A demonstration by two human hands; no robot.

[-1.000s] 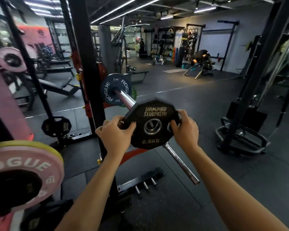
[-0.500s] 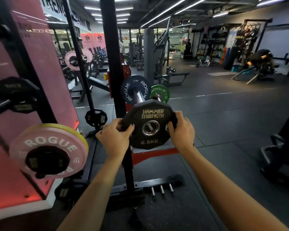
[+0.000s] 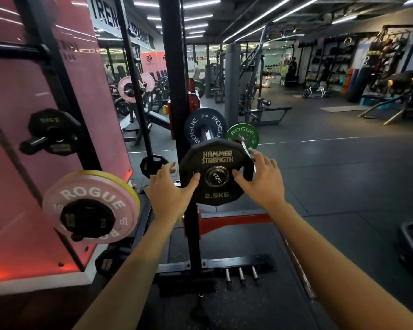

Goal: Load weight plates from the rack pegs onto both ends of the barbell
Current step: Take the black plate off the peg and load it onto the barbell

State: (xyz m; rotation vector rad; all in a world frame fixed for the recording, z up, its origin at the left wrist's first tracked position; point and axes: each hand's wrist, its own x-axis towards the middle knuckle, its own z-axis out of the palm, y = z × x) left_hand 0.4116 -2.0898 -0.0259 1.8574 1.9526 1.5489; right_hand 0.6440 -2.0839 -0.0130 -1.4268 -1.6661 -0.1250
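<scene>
The black 2.5 kg plate (image 3: 216,171) sat on the near end of the barbell sleeve (image 3: 217,176), whose end cap showed through the plate's hole, with the blue plate (image 3: 193,129) further in along the same sleeve. My left hand (image 3: 171,186) lay open against the plate's left edge, thumb tip on its face and fingers spread behind the rim; my right hand (image 3: 260,179) lay the same way on the right side, fingers loose and straight, thumb on the face near the hub. Neither hand was curled round anything; both only touched.

I judged this plate light and easy (it was the smallest size marked in view), rigid, with a matte, rubbery-looking coat that should not slip in dry palms. Its many-sided rim gave flat edges to take hold of, so the best grip was on opposite sides of the rim, thumbs in front, fingers behind. To seat it against the blue plate it would want an even push from both sides, since a small plate tips and binds on a steel sleeve if shoved from one edge.

On the rack pegs to my left a pink plate (image 3: 91,207) hung low with a small black one over its hub, and another small black plate (image 3: 54,132) above. A green plate (image 3: 242,134) stood beyond my right fingers.
</scene>
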